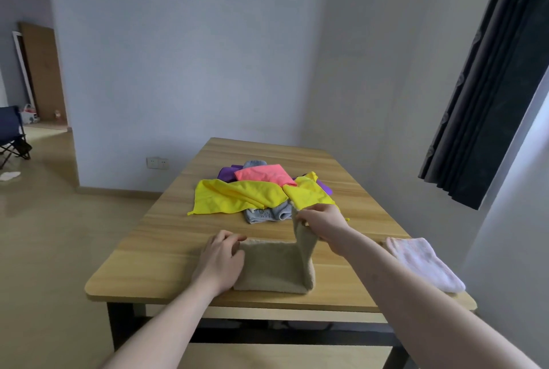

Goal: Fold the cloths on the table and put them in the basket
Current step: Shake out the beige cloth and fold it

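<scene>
Room: pale walls are seen behind a wooden table, with a dark curtain at the right and a doorway at the far left.
Beige towel: it is laid on the near part of the table, already partly folded, with its right end lifted upright.
Right hand: the raised end of the towel is pinched between curled fingers and thumb, held above the rest of the cloth.
Left hand: it is rested on the towel's left end with fingers loosely bent; the edge appears to be pressed down, though whether it is pinched cannot be told.
Step in hand: the lifted end is judged to be about to be carried leftward over the flat part.
How it is done well: the left end should be kept pinned so the base does not slide; the raised edge should be laid square on the left edge and then smoothed flat.
Risk: thick pile may spring open if it is released too soon.
Pile: yellow, pink, purple and grey cloths are heaped unfolded beyond the towel, near the table's middle.
White cloth: it is lying folded at the near right edge, well apart from the towel.
Basket: none is in view.
</scene>
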Tool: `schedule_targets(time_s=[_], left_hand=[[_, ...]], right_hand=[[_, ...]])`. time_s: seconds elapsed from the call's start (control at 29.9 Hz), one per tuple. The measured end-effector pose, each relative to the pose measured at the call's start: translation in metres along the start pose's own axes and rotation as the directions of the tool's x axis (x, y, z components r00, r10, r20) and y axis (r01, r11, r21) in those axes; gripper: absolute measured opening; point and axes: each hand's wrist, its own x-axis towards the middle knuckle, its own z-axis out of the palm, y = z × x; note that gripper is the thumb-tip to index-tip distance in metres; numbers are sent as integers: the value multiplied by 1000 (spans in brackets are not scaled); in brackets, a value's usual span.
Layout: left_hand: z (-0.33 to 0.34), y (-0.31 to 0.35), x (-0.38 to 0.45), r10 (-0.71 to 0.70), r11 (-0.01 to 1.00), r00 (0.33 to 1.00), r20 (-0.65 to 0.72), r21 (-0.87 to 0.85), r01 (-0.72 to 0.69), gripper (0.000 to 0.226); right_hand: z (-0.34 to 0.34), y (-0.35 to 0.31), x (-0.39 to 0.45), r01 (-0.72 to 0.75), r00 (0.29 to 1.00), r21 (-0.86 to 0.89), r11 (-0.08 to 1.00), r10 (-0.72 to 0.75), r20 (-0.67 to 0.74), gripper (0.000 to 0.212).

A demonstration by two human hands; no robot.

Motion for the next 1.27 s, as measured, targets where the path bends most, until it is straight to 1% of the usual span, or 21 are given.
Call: schedule_targets(time_s=[0.1,0.17,0.23,0.33,0.43,0.5,0.53,0.57,0.64,0.7,0.77,0.84,0.94,1.1,1.14,1.2,1.27], left_hand=[[-3,-2,0,-19,995,998,-59,-99,13,35],[-4,-3,-1,-29,990,997,-68,-137,19,33],[-4,-2,-2,-37,988,997,-72,-152,26,32],[-5,0,-4,-22,989,996,-84,-149,10,28],[-5,-1,-3,-6,990,996,-88,-141,-7,17],[-4,-2,-2,10,994,997,-81,-104,-18,15],[-4,-2,0,15,996,997,-76,-87,-22,16],[-3,-3,0,6,997,998,-68,-82,-12,18],[-4,-2,1,-12,998,998,-60,-62,8,24],[-5,-2,1,-20,998,998,-61,-56,16,31],[-5,-2,0,-33,997,997,-67,-75,28,35],[-6,0,-2,-49,995,996,-71,-91,42,37],[-6,0,-2,-43,995,996,-73,-92,36,39],[-4,-1,2,-40,995,997,-62,-94,34,39],[-4,-1,2,-43,995,997,-62,-92,38,39],[-3,-2,2,-48,995,997,-65,-93,41,38],[-4,-1,2,-50,995,997,-65,-94,44,38]], right_hand=[[28,-11,-8,15,998,45,999,-18,65,14],[47,-13,-12,38,995,27,999,-40,96,10],[62,-12,-16,69,991,-12,998,-67,120,14],[75,-5,-17,123,984,-104,987,-108,139,19],[67,3,-16,169,985,-178,969,-159,73,24],[57,10,-19,210,977,-304,929,-210,32,15],[54,14,-21,225,974,-371,901,-224,48,8],[53,17,-25,234,972,-434,870,-216,91,7],[59,20,-34,226,972,-516,826,-159,171,24],[68,21,-38,217,973,-594,775,-123,195,38],[76,21,-39,220,971,-664,714,-94,221,45],[80,20,-40,228,968,-706,670,-81,236,36],[81,16,-40,230,969,-711,664,-91,229,22],[77,7,-34,200,977,-683,702,-90,194,33],[78,9,-33,196,976,-696,691,-66,209,34],[79,11,-34,218,967,-748,627,-34,254,34],[82,13,-37,233,965,-774,588,-39,261,31]])
